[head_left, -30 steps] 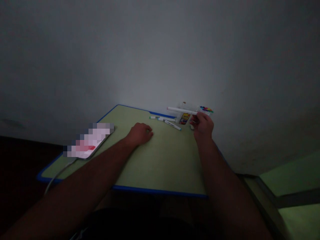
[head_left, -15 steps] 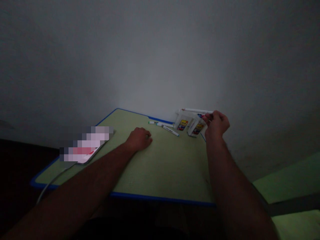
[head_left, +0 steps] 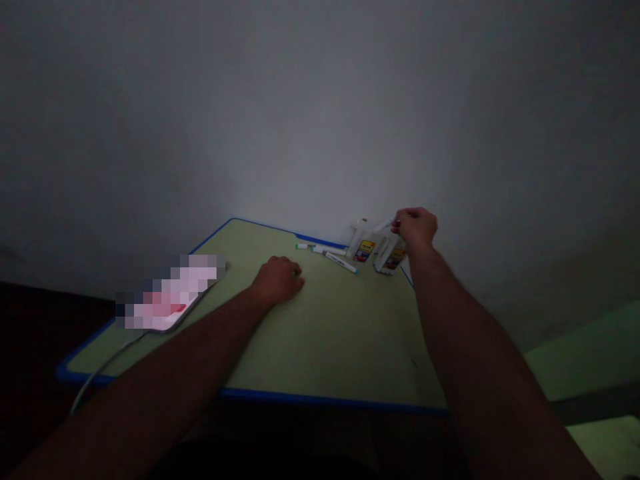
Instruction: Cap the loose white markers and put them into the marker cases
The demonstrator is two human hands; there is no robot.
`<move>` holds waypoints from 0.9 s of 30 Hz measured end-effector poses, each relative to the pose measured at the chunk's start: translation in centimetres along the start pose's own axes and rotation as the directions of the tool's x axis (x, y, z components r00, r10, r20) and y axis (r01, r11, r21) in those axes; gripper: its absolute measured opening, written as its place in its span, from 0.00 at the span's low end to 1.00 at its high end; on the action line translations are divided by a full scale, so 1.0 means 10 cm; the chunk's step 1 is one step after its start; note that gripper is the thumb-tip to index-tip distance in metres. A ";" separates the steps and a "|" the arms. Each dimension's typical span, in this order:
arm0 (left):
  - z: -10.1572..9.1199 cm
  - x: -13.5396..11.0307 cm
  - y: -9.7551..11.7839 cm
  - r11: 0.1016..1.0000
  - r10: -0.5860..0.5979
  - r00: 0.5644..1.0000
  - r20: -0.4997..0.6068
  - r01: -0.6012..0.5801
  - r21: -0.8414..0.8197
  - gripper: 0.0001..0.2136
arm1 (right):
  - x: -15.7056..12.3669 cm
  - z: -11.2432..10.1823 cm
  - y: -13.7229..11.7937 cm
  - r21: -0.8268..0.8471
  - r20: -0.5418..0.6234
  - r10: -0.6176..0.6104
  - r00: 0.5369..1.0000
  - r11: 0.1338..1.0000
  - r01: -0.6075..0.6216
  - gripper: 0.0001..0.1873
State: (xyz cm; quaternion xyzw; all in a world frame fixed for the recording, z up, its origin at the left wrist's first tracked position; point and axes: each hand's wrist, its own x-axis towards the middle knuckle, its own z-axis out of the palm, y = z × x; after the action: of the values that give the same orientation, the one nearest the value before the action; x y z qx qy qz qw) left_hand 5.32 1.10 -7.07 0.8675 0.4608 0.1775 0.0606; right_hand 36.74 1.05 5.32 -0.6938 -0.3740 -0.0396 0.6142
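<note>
A small green desk (head_left: 310,333) with a blue rim stands against a pale wall in dim light. My left hand (head_left: 277,279) rests on the desk top with its fingers curled under, holding nothing I can see. My right hand (head_left: 414,228) is raised at the far right corner, fingers pinched on a white marker (head_left: 384,227) whose tip points down-left over a clear marker case (head_left: 390,255). A second clear case (head_left: 364,247) with a yellow label stands beside it. Three loose markers (head_left: 336,259) lie on the desk just left of the cases.
A phone (head_left: 167,293) lies at the desk's left side, its white cable (head_left: 100,373) running off the near edge. The wall rises right behind the desk. A green surface (head_left: 580,360) shows at the lower right, beyond a dark bar.
My right hand has carried the white marker from level above the cases down toward the right case, tilting it. The left hand has stayed put.
</note>
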 end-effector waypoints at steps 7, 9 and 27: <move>0.01 0.00 0.00 1.000 0.009 1.000 -0.017 -0.009 -0.006 0.18 | 0.00 0.16 -0.09 -0.450 0.164 -0.158 0.974 0.867 0.216 0.06; 0.01 0.00 0.00 1.000 0.004 1.000 -0.022 -0.004 -0.011 0.18 | 0.00 0.22 -0.08 -0.469 0.215 -0.161 0.963 0.848 0.246 0.06; -0.02 -0.01 0.02 1.000 -0.015 1.000 -0.001 0.015 -0.008 0.18 | 0.05 0.38 -0.01 -0.562 0.375 -0.186 0.908 0.734 0.382 0.07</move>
State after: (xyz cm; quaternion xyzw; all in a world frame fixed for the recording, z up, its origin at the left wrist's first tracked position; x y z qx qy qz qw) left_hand 5.36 0.85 -6.82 0.8637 0.4665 0.1792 0.0651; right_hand 35.52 4.67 4.71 -0.7889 -0.5288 -0.1522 0.2737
